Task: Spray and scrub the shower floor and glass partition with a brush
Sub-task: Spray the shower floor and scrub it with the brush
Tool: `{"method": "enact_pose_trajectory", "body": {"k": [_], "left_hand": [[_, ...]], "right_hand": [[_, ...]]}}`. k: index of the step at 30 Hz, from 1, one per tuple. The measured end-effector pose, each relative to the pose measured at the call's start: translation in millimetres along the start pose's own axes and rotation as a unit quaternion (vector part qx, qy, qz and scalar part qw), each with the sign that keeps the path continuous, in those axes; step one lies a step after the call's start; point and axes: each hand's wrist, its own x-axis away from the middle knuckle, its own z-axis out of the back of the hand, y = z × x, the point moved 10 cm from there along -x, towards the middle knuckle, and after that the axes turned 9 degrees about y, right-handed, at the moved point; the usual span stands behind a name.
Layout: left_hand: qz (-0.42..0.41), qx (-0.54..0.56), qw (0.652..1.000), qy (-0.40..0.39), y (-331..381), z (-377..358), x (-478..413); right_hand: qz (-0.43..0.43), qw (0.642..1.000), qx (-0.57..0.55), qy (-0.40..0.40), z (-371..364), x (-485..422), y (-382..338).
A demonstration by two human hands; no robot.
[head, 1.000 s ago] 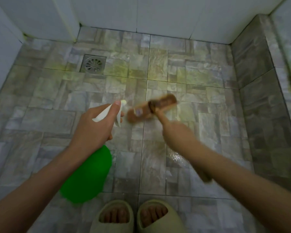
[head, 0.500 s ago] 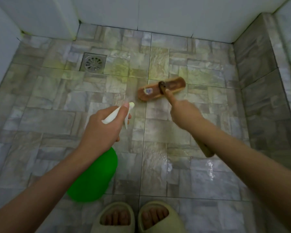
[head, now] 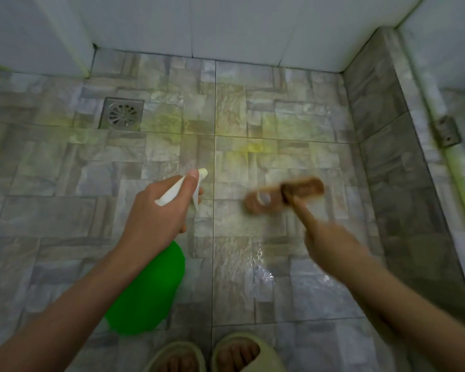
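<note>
Floor scrub under way; partition not yet treated.

I note the brush (head: 283, 196) head down on wet floor (head: 65, 205) right of centre, blurred, right hand (head: 330, 242) clamped on its handle for pressure. Left hand (head: 156, 213) is closed round the green sprayer (head: 148, 291), nozzle forward, ready, I judge, to wet ahead towards the drain (head: 122, 113).

Stone-pattern floor tiles (head: 51, 210), white walls (head: 226, 22), drain (head: 122, 113)

Blurred brown brush (head: 283, 195) — wet tiled floor (head: 65, 210)
</note>
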Motion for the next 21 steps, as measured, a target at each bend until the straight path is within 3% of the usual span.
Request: {"method": "enact_pose_trajectory", "body": {"k": [2, 7, 9, 12, 15, 21], "left_hand": [[0.002, 0.003, 1.000, 0.003, 0.1, -3.3, 0.3], [-0.025, 0.001, 1.000, -0.005, 7.1, -15.9, 0.0], [-0.030, -0.009, 0.999, -0.013, 8.2, -22.6, -1.8], [-0.027, 0.003, 0.999, -0.023, 14.3, -28.9, -4.4], [-0.041, -0.004, 0.999, -0.030, 20.2, -34.4, -5.9], [-0.046, 0.002, 0.999, -0.025, 30.7, -41.8, -13.0]], "right_hand": [[-0.012, 0.998, 0.034, -0.057, -16.3, 38.5, 15.0], [-0.005, 0.997, -0.030, 0.066, 38.2, -102.1, -4.9], [-0.015, 0.997, -0.053, 0.061, 51.5, -129.0, 2.5], [-0.032, 0.996, -0.059, 0.055, 33.2, -74.9, 35.6], [-0.031, 0.999, -0.042, -0.012, 2.6, -10.5, 49.8], [-0.031, 0.993, -0.069, 0.088, 60.9, -138.8, 68.1]]}}
